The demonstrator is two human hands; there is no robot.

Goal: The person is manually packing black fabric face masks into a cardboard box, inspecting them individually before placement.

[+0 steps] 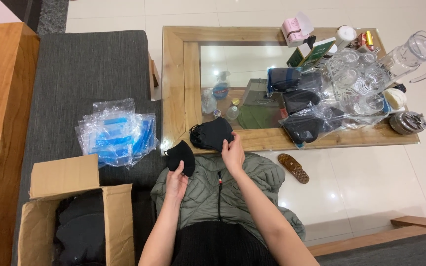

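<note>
While bagged masks crowd the table, clear bags lie left.

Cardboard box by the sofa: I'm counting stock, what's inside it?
The box holds dark, black fabric items, likely masks. Its flaps and walls hide the lower layers, so no count is possible.

The open brown cardboard box is cut off by the bottom edge, its dark contents indistinct. Both forearms are cropped there too. The small items under the wood-framed glass table are blurred by reflections.
</note>
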